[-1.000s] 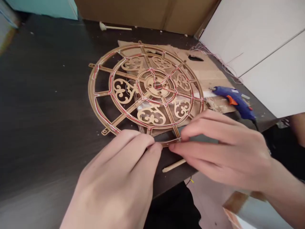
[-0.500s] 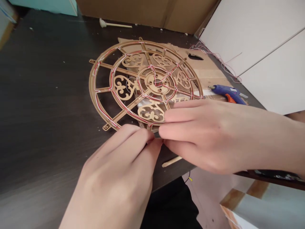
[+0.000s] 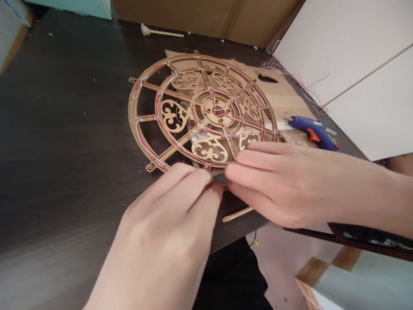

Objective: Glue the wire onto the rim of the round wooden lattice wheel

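Observation:
A round gold-brown frame (image 3: 192,136), with rings, spokes and scrollwork panels, lies on the dark table. Red and white wire (image 3: 139,131) runs along the grooves of its rings and some spokes. At the near outer rim, my left hand (image 3: 164,224) has its thumb and fingers pinched together. Just to the right, my right hand (image 3: 274,181) is closed at the same rim, its fingertips close to the left thumb. Both hands cover that stretch of rim, and what exactly they pinch is hidden.
A blue glue gun (image 3: 311,129) with an orange trigger rests on cardboard (image 3: 284,92) at right. Loose wires (image 3: 303,86) trail near a white panel (image 3: 348,64). One thin stick (image 3: 238,214) lies near the table edge; another stick (image 3: 166,33) with a whitish blob lies behind.
The view has shifted slightly, so the frame appears a little further right. Both hands remain pinched at the near rim, with their fingertips slightly shifted.

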Tool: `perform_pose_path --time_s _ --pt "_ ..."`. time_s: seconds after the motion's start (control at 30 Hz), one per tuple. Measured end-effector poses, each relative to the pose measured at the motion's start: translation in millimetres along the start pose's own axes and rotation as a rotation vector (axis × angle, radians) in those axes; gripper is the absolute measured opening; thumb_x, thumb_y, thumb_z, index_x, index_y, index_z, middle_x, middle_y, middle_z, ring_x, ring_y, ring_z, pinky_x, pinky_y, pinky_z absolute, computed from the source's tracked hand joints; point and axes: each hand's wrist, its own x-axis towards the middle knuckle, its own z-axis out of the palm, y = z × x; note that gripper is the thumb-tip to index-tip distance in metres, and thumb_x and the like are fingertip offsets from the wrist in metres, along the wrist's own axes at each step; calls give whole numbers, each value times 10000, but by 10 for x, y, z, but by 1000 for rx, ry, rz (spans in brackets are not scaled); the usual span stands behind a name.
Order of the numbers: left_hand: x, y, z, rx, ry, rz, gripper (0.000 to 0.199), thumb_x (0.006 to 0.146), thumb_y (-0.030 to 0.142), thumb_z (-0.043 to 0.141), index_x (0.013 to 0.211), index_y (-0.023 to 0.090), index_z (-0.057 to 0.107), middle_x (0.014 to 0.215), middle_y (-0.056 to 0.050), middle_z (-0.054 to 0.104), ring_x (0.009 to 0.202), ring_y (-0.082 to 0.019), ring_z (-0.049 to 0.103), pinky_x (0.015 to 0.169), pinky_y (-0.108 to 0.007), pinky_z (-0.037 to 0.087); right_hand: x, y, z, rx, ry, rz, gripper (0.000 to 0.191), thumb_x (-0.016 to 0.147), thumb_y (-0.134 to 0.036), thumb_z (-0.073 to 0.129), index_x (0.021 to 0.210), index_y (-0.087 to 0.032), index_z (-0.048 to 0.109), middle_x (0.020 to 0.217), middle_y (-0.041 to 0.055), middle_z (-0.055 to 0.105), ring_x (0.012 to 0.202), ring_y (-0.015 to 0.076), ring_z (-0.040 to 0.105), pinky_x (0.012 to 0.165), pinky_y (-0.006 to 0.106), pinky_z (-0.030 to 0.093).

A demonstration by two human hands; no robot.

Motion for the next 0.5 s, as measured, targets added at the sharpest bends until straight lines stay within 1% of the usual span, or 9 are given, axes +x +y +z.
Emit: perform_pose_path --time_s 0.07,0.17,0.33,0.43,0.5 --pt "-8 3 -5 10 -2 19 190 1000 111 491 903 181 639 962 -40 640 914 -202 616 803 -380 544 -31 -8 18 1 5 29 344 1073 -66 394 911 -132 690 882 80 600 872 220 546 714 350 442" --pt "-4 12 -22 30 -3 33 219 1009 88 469 922 164 654 1018 -55 668 967 -209 631 824 -384 554 -62 -5 18 1 -6 54 317 1072 -69 410 918 -113 683 894 88 600 860 220 541 728 351 437" --pt "26 21 -49 66 -1 38 251 1031 110 462 919 175 677 1026 -53 704 998 -229 655 794 -383 561 -99 36 -19 87 -16 100 361 1079 -78 380 846 -147 646 885 79 601 833 208 526 745 345 427" --pt "37 22 -47 68 26 38 247 1032 99 465 973 172 693 1048 -51 703 987 -216 655 810 -374 564 -118 50 -28 158 -15 159 352 1069 -83 396 815 -165 625 882 65 599 792 202 527 736 353 432" --pt "37 21 -41 58 30 30 224 1029 102 487 1019 170 701 1057 -48 696 973 -206 652 841 -372 567 -135 50 -35 211 -13 208 319 1063 -104 416 833 -175 625 888 60 597 786 205 537 736 360 446"
